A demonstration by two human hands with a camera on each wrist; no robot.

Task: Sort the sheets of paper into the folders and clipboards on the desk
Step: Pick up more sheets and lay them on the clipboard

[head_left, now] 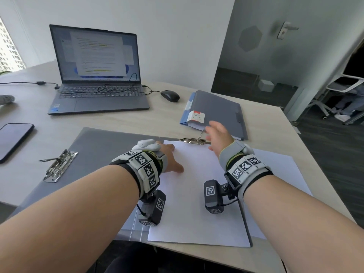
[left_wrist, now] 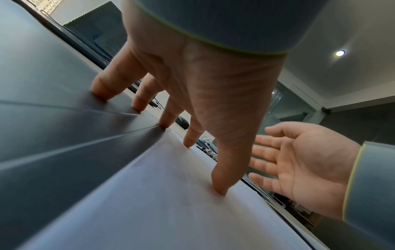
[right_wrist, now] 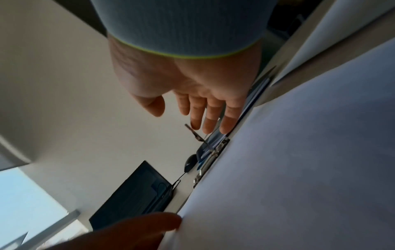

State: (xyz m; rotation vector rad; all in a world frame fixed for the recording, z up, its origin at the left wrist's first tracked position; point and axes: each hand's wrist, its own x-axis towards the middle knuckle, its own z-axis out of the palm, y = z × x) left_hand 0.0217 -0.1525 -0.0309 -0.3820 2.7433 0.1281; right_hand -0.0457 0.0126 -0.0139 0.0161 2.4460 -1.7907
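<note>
A white sheet of paper (head_left: 197, 196) lies on the right half of an open grey folder (head_left: 94, 154) at the near desk edge. My left hand (head_left: 169, 156) presses spread, straight fingers on the sheet's upper left corner and the folder's fold; the left wrist view shows the fingertips (left_wrist: 220, 189) touching the paper (left_wrist: 149, 203). My right hand (head_left: 218, 134) hovers open above the folder's metal clip (head_left: 194, 141), whose lever stands raised, and holds nothing (right_wrist: 205, 115). Another sheet (head_left: 279, 174) lies under it to the right.
A closed grey clip folder (head_left: 218, 109) with blue sheets and a small red-white card (head_left: 197, 116) lies at the right rear. A laptop (head_left: 98, 75), a mouse (head_left: 170, 95) and cables sit at the back. A phone (head_left: 13, 140) lies left. A second metal clip (head_left: 59, 164) sits on the folder's left flap.
</note>
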